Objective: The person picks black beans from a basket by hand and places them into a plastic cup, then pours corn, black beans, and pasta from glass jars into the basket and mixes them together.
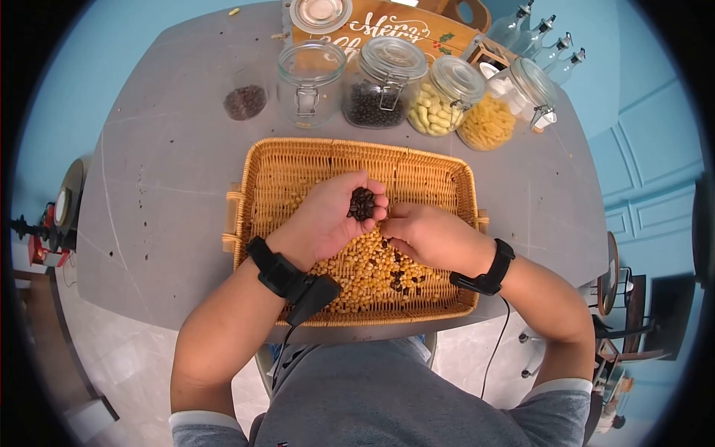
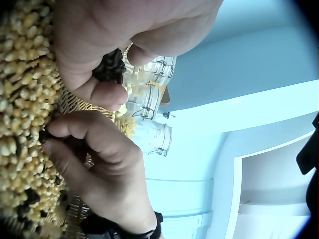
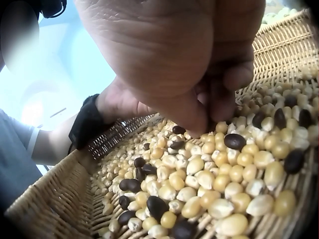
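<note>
Palm up, my left hand (image 1: 325,216) cups a small heap of dark coffee beans (image 1: 362,204) over the wicker basket (image 1: 249,175). Its fingers curl round the beans, as the left wrist view also shows. Close beside it, my right hand (image 1: 436,237) points down into the yellow corn kernels (image 1: 357,261), thumb and forefinger pinching a dark coffee bean (image 2: 43,135). More loose coffee beans (image 3: 234,141) lie scattered among the kernels, mostly toward the basket's right side. In the right wrist view, the right fingertips are right at the kernels, and the palm hides part of the left hand.
Beyond the basket stand an uncovered glass jar (image 1: 309,97), a jar of dark beans (image 1: 376,104), a jar of peanuts (image 1: 436,108) and a jar of pasta (image 1: 488,127). A clear cup of dark contents (image 1: 246,102) stands left of them. Glass bottles (image 1: 547,37) are at back right.
</note>
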{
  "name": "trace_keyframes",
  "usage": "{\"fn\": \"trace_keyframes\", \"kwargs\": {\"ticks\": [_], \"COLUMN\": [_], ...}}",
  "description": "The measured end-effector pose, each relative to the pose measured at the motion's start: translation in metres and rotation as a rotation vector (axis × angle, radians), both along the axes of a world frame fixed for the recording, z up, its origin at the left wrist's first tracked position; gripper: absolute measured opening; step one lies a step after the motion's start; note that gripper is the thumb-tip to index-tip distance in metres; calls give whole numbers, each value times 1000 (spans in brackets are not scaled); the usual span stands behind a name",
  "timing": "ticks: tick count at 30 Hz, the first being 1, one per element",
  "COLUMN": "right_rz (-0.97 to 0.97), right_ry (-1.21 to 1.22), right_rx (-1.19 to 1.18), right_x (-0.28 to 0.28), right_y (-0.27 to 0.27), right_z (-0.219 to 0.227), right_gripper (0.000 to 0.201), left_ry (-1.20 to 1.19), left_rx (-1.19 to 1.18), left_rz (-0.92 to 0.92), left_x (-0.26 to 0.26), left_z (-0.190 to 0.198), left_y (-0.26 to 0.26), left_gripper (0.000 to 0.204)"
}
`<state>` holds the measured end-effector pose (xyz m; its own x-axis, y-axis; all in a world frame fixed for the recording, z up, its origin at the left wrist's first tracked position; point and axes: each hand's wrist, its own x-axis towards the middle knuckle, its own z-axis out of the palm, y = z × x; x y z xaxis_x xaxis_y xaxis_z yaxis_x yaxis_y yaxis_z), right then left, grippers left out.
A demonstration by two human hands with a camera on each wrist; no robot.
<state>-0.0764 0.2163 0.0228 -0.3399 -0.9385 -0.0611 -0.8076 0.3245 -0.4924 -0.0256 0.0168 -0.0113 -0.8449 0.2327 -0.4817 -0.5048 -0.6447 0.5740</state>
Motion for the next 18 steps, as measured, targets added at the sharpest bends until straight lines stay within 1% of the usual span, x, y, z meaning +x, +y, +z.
{"fn": "trace_keyframes", "kwargs": {"ticks": [9, 12, 14, 15, 17, 18], "right_rz": [64, 44, -25, -23, 1, 0], "right_ry": [93, 36, -85, -86, -180, -179], "right_rx": [40, 19, -23, -23, -70, -69], "right_x": [3, 3, 0, 0, 1, 1], "right_y": [-1, -1, -2, -3, -2, -2], "right_z": [-4, -4, 1, 3, 7, 8], "right_gripper": [8, 8, 10, 10, 15, 15], "left_ry": [5, -18, 7, 6, 0, 1], "left_rx": [3, -10, 5, 5, 14, 15], "left_rz": [-15, -9, -11, -9, -12, -13], "left_x": [-1, -1, 0, 0, 0, -1], "left_z": [-1, -1, -1, -1, -3, -2], "left_y": [-1, 0, -1, -1, -1, -1], "left_gripper": [33, 33, 33, 33, 33, 33]}}
